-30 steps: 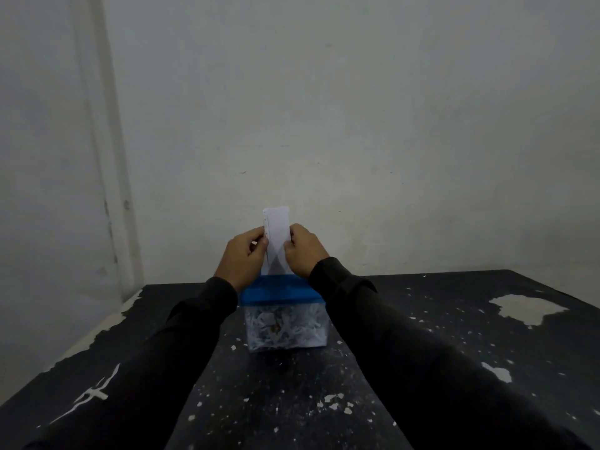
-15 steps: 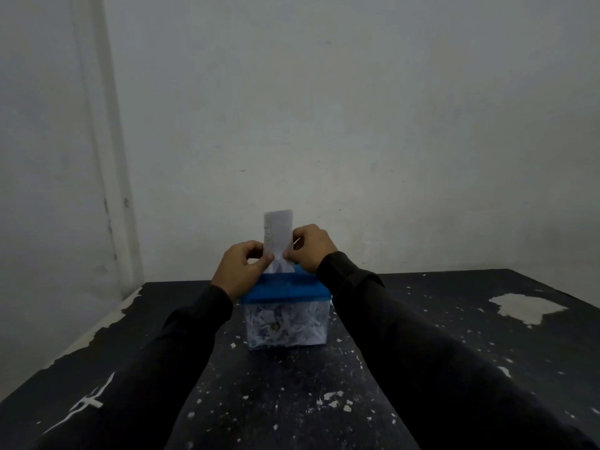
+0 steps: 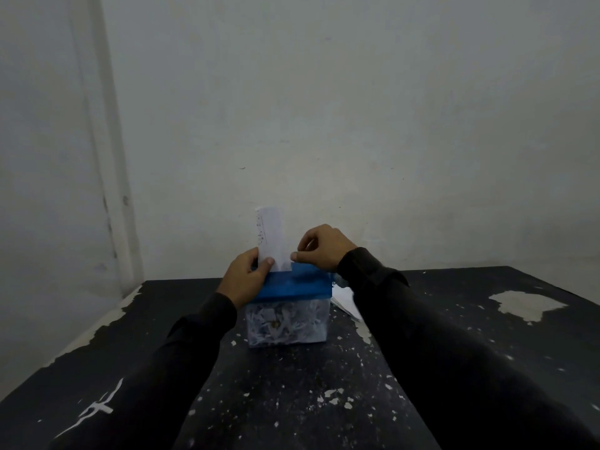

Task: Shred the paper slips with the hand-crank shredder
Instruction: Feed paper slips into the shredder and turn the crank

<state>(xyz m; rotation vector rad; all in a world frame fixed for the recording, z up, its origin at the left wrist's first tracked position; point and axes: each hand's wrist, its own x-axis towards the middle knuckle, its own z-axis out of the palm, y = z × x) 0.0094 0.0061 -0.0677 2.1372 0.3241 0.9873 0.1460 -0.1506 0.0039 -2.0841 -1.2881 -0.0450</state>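
A small hand-crank shredder [image 3: 297, 285] with a blue top and a clear bin full of white shreds stands on the black table [image 3: 292, 401]. A white paper slip [image 3: 271, 233] stands upright with its lower end at the blue top. My left hand [image 3: 246, 279] pinches the slip's lower left edge and lies against the shredder's left side. My right hand [image 3: 324, 248] pinches the slip's lower right corner just above the top. The crank is hidden.
More white paper slips [image 3: 345, 302] lie on the table to the right of the shredder, partly behind my right sleeve. Chipped paint patches and white flecks mark the table. Pale walls stand close behind and to the left.
Both hands have lowered the slip to the shredder's top. My right hand has shifted to the right, which uncovers the loose slips beside the shredder.
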